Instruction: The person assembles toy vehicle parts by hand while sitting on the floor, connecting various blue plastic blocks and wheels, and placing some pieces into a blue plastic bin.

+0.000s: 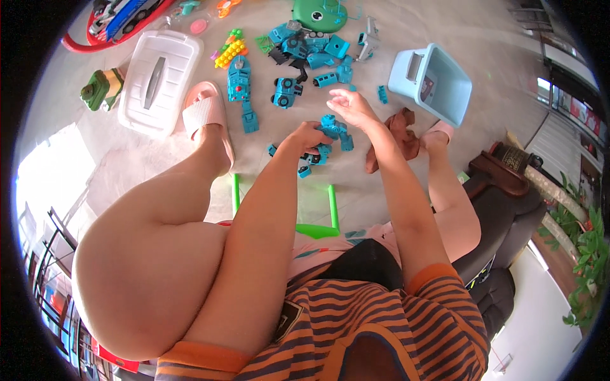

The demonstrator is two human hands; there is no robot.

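Pale grey stone floor [159, 168], and it's littered. A white storage-box lid [155, 81] lies flat at upper left, a green toy camera [101, 89] just beside it. A light blue plastic bin [432, 82] is tipped on its side at upper right. Between them, blue toy robot and vehicle pieces [298, 54] are scattered, with a yellow beaded toy [230, 53] and a green frog-faced toy [319, 14] near the top. A brown cloth [400, 136] lies crumpled near the bin.

Your left hand [309, 136] and right hand [351, 106] sit mid-floor on the toy robot [330, 136]. Far of them lies the loose toy parts pile [305, 54]. The lidded box [157, 79] lies far left, the open bin [432, 82] far right, and the cloth [399, 136] just right of your right forearm.
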